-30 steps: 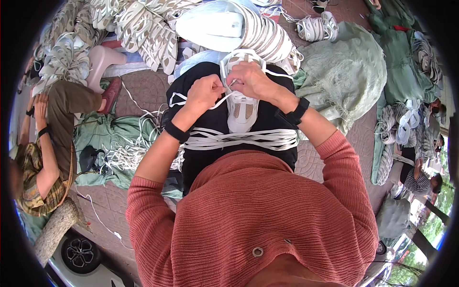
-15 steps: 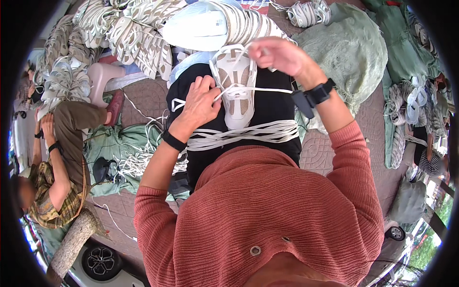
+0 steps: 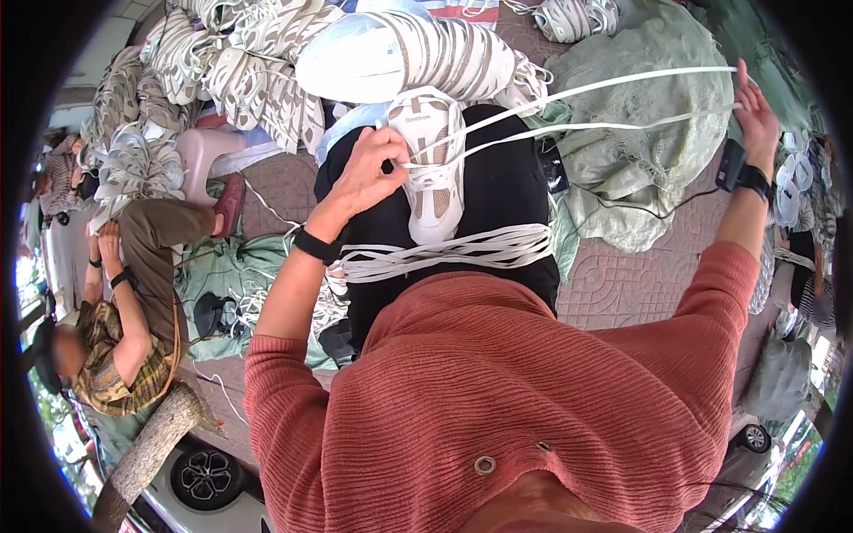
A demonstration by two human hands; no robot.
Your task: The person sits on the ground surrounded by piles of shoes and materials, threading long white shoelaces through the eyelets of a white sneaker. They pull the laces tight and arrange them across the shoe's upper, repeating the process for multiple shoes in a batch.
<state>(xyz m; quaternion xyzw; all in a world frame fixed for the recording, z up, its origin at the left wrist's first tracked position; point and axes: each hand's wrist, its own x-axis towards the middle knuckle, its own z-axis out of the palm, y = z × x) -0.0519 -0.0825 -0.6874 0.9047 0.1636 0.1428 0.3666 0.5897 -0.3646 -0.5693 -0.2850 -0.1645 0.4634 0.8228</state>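
Both hands are busy with one white shoe (image 3: 434, 169), which lies on the person's lap on the black trousers (image 3: 498, 191), toe toward the body. Left hand (image 3: 373, 173) is closed on the shoe at the eyelets, fingers pinching the place where the white lace (image 3: 577, 107) leaves the upper. Right hand (image 3: 755, 111) is far out to the right, raised, and the two strands of the lace run tight from the shoe to it; the fingers look half open, and I cannot tell surely how they grip the ends.

To do this pull well, I think the left hand must press the shoe firmly against the thigh, so the shoe does not tip or slide when the lace goes tight. The pull should go straight along the strands, with both at equal tension, otherwise one end will probably come out longer. It is better to pull smoothly, not with a jerk, because the lace can twist in the eyelet.

A bundle of loose laces (image 3: 444, 253) lies across the lap just below the shoe; it should stay apart from the tight strands. A heap of pale shoes (image 3: 240, 71) is on the floor beyond the knees, and another person (image 3: 124, 329) sits at the left.
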